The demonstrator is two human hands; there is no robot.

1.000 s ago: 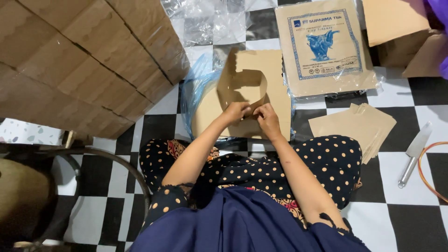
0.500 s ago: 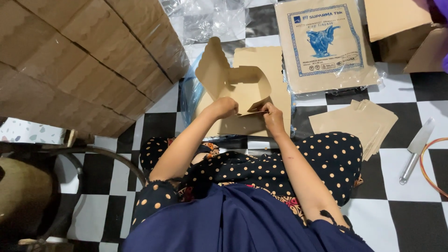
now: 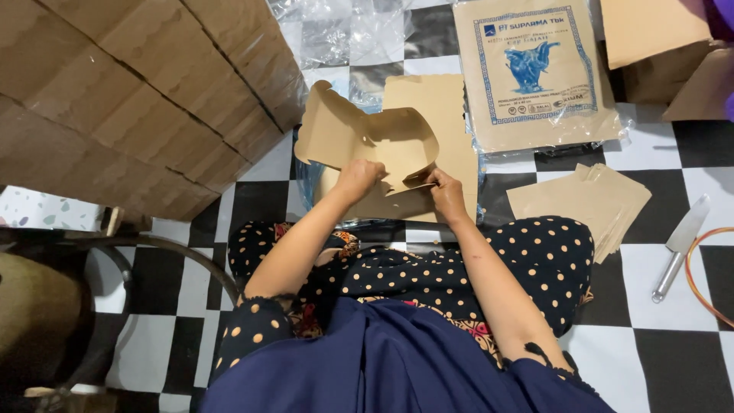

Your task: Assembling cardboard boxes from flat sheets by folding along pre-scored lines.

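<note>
While the person sat on the checkered floor, the left hand and right hand pinched a half-folded brown paper box above a flat stack. Folding seemed midway; tucking the flap probably needs firm creasing. The fingers' tips were hidden behind the paper.

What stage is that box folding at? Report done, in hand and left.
Done: none clearly; no finished box shows on the floor. In hand: the left hand and right hand each have a grip on a half-folded brown box blank, flaps raised. Left: the flat blank stack under it, the loose sheets and the wrapped paper pack.
</note>
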